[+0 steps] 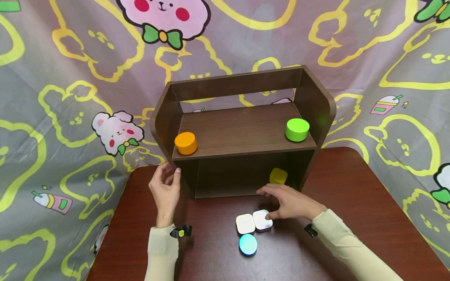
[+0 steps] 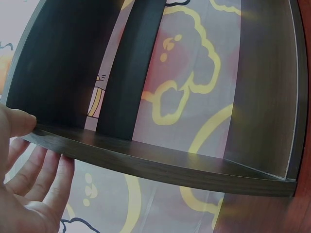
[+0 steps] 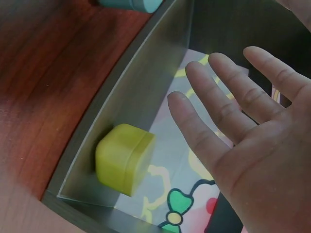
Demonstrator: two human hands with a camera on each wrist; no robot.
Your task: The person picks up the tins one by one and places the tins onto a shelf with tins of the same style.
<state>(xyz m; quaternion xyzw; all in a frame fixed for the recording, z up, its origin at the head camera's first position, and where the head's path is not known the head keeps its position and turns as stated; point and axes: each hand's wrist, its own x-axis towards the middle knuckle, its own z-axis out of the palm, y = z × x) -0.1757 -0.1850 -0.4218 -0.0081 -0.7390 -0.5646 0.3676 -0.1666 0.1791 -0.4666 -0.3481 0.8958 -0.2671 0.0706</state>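
A dark brown two-tier wooden shelf [image 1: 242, 125] stands on the table. My left hand [image 1: 165, 191] grips its left side panel; in the left wrist view, the thumb [image 2: 22, 122] lies on one face and the fingers [image 2: 58, 184] on the other. Before the lower compartment, my right hand [image 1: 291, 201] holds nothing, its fingers spread in the right wrist view. A yellow rounded box [image 3: 125, 159] sits inside that compartment at the right. Just beside the right thumb is a white rounded-square box [image 1: 262, 220], with a cream one [image 1: 245, 224] touching it.
On the upper tier stand an orange round box [image 1: 186, 143] at the left and a green one [image 1: 297, 130] at the right. A blue round box [image 1: 248, 245] lies nearest me on the reddish-brown table [image 1: 211, 265]. Patterned cloth [image 1: 228, 47] hangs behind.
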